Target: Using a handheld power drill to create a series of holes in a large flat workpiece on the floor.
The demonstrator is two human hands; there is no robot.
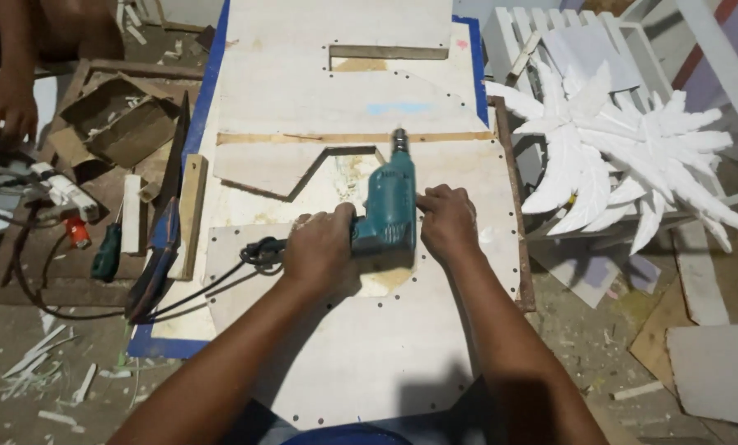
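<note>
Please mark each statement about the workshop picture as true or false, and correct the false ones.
1. Both hands are on a teal electric drill. True: the left hand grips the handle of the drill, the right hand rests on its side.
2. The drill bit points toward the person. False: it points away, over the plywood sheet.
3. A white carved feathered piece lies to the right. True: the white carving.
4. A green-handled screwdriver lies left of the board. True: screwdriver.
5. The drill has no cable. False: a black cable runs off to the left.
</note>
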